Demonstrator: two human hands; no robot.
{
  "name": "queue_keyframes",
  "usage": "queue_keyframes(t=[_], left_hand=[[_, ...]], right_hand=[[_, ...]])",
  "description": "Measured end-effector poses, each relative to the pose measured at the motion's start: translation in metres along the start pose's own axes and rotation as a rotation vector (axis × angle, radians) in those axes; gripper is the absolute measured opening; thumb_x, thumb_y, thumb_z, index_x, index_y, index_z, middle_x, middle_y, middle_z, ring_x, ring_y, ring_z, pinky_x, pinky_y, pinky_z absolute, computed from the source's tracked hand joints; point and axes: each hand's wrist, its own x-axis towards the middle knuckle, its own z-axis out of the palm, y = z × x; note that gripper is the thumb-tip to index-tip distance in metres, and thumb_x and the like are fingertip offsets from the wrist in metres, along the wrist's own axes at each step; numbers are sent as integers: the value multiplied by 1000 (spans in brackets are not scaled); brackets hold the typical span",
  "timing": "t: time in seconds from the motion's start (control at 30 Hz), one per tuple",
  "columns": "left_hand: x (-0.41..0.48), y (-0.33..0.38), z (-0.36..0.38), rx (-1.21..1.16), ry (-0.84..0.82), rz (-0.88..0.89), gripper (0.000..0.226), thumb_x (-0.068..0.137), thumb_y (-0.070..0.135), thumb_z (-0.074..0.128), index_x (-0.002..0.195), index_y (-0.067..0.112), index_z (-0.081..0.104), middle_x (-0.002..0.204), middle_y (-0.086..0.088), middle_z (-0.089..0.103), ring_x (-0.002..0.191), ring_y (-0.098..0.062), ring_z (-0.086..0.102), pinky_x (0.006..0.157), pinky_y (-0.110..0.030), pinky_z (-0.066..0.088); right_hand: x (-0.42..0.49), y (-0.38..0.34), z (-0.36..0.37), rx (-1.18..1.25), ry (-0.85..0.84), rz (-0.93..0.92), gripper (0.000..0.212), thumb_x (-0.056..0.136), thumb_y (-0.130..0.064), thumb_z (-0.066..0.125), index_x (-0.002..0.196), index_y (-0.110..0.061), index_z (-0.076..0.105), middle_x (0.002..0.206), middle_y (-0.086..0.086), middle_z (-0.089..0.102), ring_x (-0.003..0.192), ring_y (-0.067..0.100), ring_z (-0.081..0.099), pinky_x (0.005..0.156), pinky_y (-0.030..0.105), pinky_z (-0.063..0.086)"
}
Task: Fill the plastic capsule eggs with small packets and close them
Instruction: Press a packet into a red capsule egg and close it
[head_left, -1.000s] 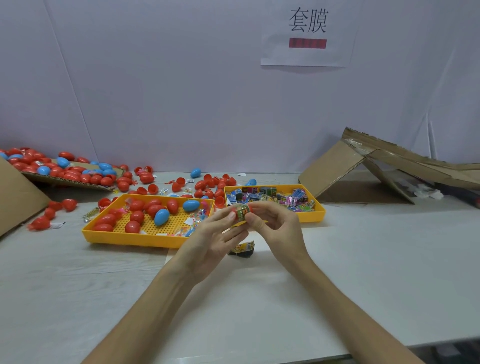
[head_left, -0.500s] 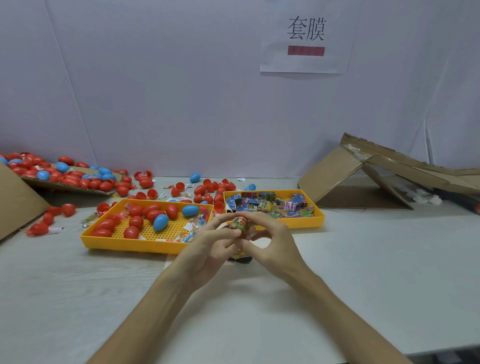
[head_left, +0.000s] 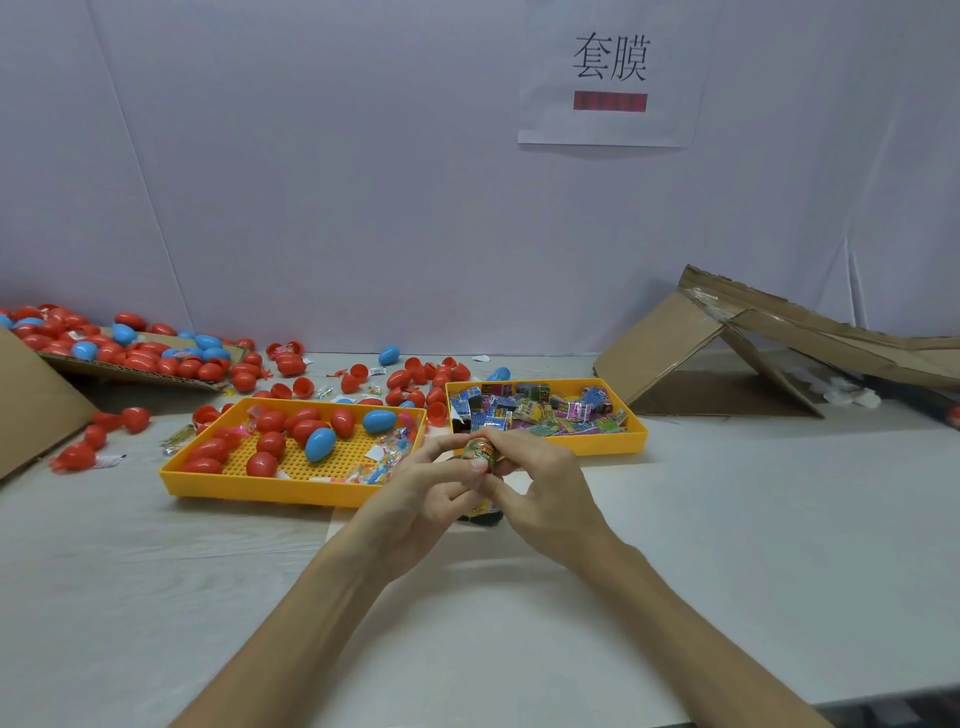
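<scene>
The left hand and right hand have closed in since a second ago, both pinching the printed packet above the desk (just on the near side of the right tray), so stuffing looks nearly done, with closing next.

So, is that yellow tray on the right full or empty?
Far from empty: small colourful packets cover most of the floor of that tray.

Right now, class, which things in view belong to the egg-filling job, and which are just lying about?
Job: printed packet, pinched by left hand and right hand; egg tray; packet tray.
Lying about: collapsed cardboard box; wall sign.
</scene>
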Motion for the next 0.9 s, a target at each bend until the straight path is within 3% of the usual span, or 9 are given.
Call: queue_keyframes(t=[0.13, 0.23, 0.3, 0.4, 0.53, 0.7, 0.9], left_hand=[[1, -1, -1, 27, 6, 19, 51, 77, 4, 73, 126, 6, 59, 128, -18, 67, 120, -32, 66, 89, -34, 60], [1, -1, -2, 46, -3, 26, 49, 84, 17, 75, 130, 12, 61, 130, -12, 68, 122, -27, 65, 96, -35, 58], [1, -1, -3, 19, -7, 28, 43, 88, 20, 73, 129, 17, 63, 129, -10, 69, 121, -25, 66, 92, -35, 59], [2, -2, -2, 50, -19, 29, 35, 97, 23, 64, 131, 20, 62, 131, -11, 68, 121, -27, 65, 90, -34, 59], [3, -3, -1, 125, -59, 44, 35, 100, 29, 58, 135, 26, 60, 134, -11, 66, 124, -29, 64, 93, -36, 58], [2, -3, 2, 166, -82, 62, 36, 100, 28, 59, 136, 25, 59, 131, -11, 68, 122, -28, 65, 89, -32, 58], [3, -6, 1, 269, -62, 75, 38, 102, 32, 54, 138, 24, 56, 130, -9, 68, 122, -28, 65, 93, -34, 56]], right_hand=[[-1, -2, 0, 43, 59, 27, 47, 87, -28, 76, 131, -19, 64, 114, -11, 67, 106, 9, 63, 83, 29, 58], [0, -4, 0, 86, 92, 114, 63, 83, -34, 80, 141, -22, 57, 114, -10, 68, 106, 11, 64, 86, 24, 56], [2, -6, -2, 178, 119, 186, 49, 85, -38, 75, 132, -30, 63, 107, -14, 70, 102, 11, 66, 81, 21, 54], [5, -7, -6, 328, 140, 260, 22, 90, -28, 72, 110, -38, 71, 102, -14, 73, 97, 11, 69, 77, 24, 56], [6, -7, -9, 404, 163, 320, 21, 89, -26, 73, 110, -31, 74, 101, -6, 76, 95, 16, 72, 78, 33, 60], [6, -9, -11, 480, 203, 310, 21, 84, -33, 73, 104, -33, 77, 100, -8, 78, 98, 10, 72, 79, 18, 55], [6, -9, -11, 456, 238, 315, 15, 84, -31, 73, 98, -29, 79, 89, -5, 78, 90, 13, 74, 76, 18, 55]])
